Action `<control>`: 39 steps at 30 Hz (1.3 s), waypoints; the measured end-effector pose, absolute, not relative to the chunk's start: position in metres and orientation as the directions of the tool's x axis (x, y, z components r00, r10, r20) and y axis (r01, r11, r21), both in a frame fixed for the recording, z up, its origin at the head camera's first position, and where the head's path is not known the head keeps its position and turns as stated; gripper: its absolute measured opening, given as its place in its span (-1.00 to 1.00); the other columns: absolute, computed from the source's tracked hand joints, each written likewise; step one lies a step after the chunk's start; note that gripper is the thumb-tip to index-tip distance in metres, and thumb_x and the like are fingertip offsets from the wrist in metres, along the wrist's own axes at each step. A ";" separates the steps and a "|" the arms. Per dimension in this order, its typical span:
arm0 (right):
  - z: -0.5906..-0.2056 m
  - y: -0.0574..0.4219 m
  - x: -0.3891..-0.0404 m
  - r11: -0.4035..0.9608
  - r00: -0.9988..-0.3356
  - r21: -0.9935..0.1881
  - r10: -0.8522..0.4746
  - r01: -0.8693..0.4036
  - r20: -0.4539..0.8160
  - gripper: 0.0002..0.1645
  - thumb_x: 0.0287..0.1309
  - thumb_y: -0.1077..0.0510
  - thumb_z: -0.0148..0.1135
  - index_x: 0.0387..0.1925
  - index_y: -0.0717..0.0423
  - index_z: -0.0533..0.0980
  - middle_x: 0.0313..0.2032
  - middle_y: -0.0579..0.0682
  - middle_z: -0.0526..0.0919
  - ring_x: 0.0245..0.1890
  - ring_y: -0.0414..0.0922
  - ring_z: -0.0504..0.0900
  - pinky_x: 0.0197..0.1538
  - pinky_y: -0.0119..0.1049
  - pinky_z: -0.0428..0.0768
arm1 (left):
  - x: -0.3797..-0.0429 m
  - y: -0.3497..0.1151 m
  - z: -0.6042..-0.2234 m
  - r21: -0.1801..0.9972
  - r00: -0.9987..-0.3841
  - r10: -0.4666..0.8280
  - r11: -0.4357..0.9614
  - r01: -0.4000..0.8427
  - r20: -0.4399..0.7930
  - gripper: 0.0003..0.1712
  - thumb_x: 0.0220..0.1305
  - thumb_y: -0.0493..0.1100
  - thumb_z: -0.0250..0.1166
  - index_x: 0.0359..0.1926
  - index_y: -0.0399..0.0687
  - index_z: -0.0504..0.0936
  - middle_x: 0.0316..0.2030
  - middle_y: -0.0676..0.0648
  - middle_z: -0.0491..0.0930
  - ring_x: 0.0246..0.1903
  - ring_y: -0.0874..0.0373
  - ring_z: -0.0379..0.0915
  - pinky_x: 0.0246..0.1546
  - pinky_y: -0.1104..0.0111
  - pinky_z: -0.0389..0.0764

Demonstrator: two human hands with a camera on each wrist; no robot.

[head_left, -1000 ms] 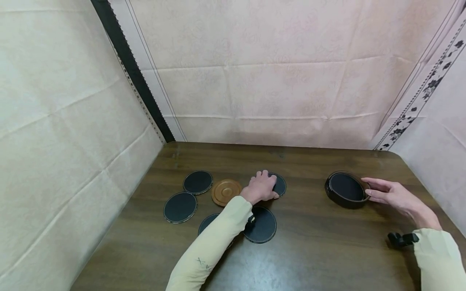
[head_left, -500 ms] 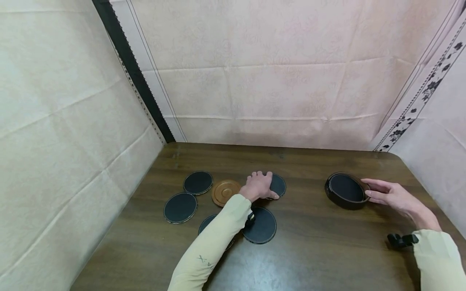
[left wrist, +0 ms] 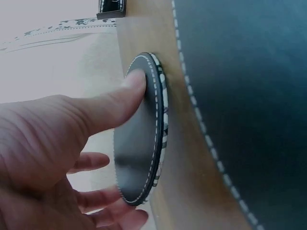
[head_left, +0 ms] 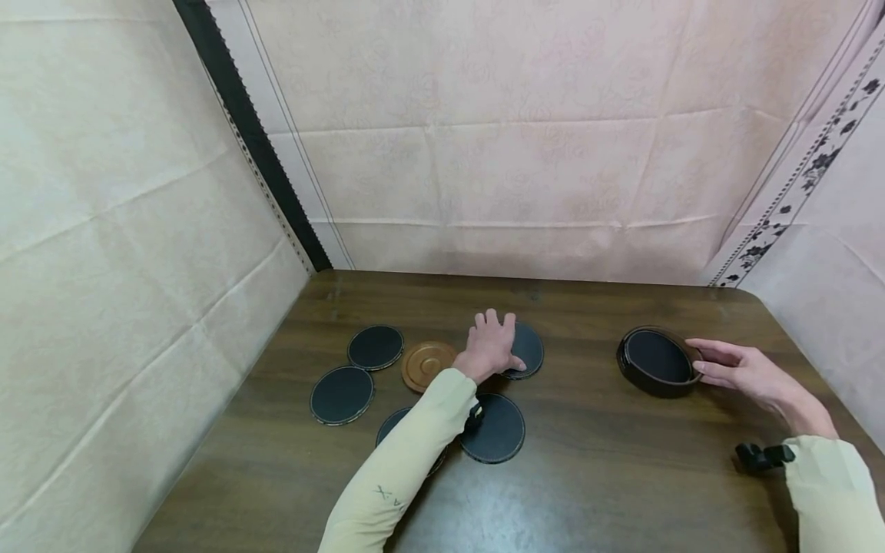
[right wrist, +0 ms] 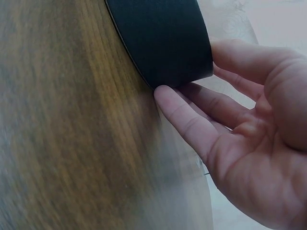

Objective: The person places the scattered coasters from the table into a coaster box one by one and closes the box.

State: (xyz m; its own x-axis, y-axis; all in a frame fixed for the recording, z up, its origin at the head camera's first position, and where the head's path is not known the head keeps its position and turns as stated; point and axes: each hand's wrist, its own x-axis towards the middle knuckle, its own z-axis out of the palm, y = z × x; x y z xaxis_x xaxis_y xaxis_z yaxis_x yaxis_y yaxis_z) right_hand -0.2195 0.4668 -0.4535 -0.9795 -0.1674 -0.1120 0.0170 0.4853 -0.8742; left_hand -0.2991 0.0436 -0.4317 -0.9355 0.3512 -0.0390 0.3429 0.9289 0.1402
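Observation:
My left hand (head_left: 488,346) is at a round black coaster (head_left: 527,351), its fingers spread along the left side. In the left wrist view, the thumb rests on the stitched face of this coaster (left wrist: 136,136), and the other fingers extend past its far edge. At the right stands a round black coaster holder (head_left: 657,362) with a dark disc inside its rim. My right hand (head_left: 750,376) touches the right side of that holder with nearly straight fingers. Up close, the right wrist view has thumb and fingertips against the holder's dark wall (right wrist: 163,38).
Several other black coasters lie on the wooden table (head_left: 581,476), including one at the back left (head_left: 376,346) and one nearer the front (head_left: 494,430). Another coaster (head_left: 389,427) is partly hidden under my left sleeve. A brown wooden disc (head_left: 429,366) sits among them. Pale cloth hangs around the table.
My left hand's fingers have stretched out and shifted away to the back left, leaving more of the coaster in sight. The right hand and holder keep their place.

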 end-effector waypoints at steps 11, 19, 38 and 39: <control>-0.454 0.467 -0.221 0.507 -0.979 -0.862 -0.159 0.029 -0.127 -0.20 0.32 0.09 0.22 0.42 0.35 0.13 0.10 -0.41 0.43 -0.08 -0.47 0.62 -0.08 -0.35 0.68 | -0.297 0.044 -0.416 0.109 -0.914 0.379 0.912 0.396 0.146 -0.50 0.28 0.05 0.32 0.15 -0.05 0.46 -0.03 -0.13 0.35 -0.09 0.01 0.24 -0.25 0.32 0.50; -0.452 0.466 -0.221 0.499 -0.980 -0.866 -0.152 0.037 -0.129 -0.20 0.32 0.08 0.23 0.42 0.34 0.13 -0.01 -0.60 0.41 -0.08 -0.49 0.62 -0.07 -0.37 0.68 | -0.289 0.049 -0.395 0.206 -0.910 0.386 0.888 0.411 0.152 -0.76 0.34 -0.09 0.25 -0.02 -0.04 0.55 -0.12 -0.11 0.44 -0.16 0.05 0.40 -0.38 0.27 0.58; -0.452 0.468 -0.220 0.501 -0.976 -0.864 -0.168 0.036 -0.138 -0.17 0.32 0.05 0.23 0.43 0.35 0.11 0.01 -0.60 0.39 -0.08 -0.48 0.62 -0.07 -0.37 0.67 | -0.285 0.067 -0.381 0.431 -0.915 0.379 0.808 0.401 0.141 -0.83 0.43 -0.12 0.11 0.00 0.09 0.49 -0.05 0.03 0.54 -0.07 0.16 0.48 -0.05 0.28 0.56; -0.452 0.468 -0.220 0.499 -0.976 -0.866 -0.170 0.034 -0.136 -0.17 0.32 0.06 0.22 0.42 0.36 0.11 0.01 -0.61 0.39 -0.08 -0.47 0.62 -0.07 -0.37 0.67 | -0.286 0.069 -0.381 0.457 -0.917 0.373 0.797 0.396 0.144 -0.84 0.43 -0.12 0.11 -0.01 0.10 0.49 -0.04 0.04 0.53 -0.06 0.17 0.46 -0.03 0.30 0.55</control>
